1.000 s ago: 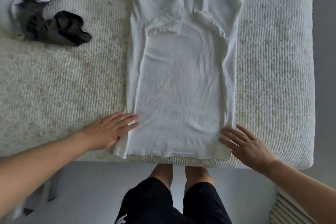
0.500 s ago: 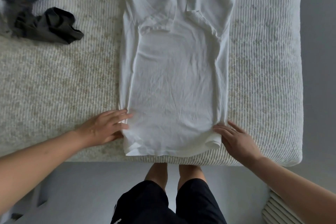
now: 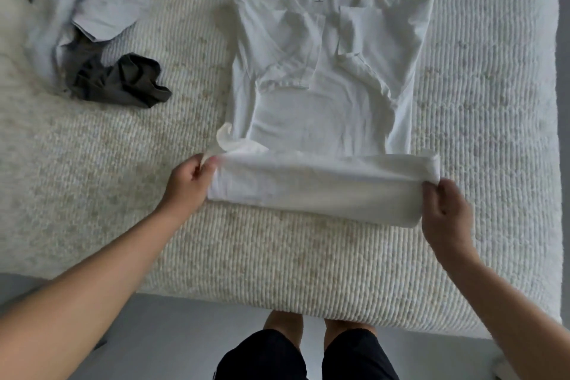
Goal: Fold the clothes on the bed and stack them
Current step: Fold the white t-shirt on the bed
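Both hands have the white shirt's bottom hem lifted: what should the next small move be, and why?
Probably carry the hem up toward the collar. The left hand and right hand pinch the white T-shirt at its lower corners, sleeves already folded in, so only the lengthwise fold remains.

hands: 2 | white T-shirt [image 3: 324, 108]: 1 | grey garment [image 3: 92, 9]: 1 | dark garments [image 3: 123, 83]: possibly 2

White T-shirt part-folded on the bed, other clothes heaped at 10 o'clock.

The white T-shirt [image 3: 324, 108] lies flat, collar at 12 o'clock, sleeves folded inward, its hem end lifted and doubled toward the collar. A crumpled dark garment [image 3: 123, 82] and a rumpled pale blue garment [image 3: 101, 0] lie touching, well apart from the shirt, on the ribbed cream bed [image 3: 277, 256].
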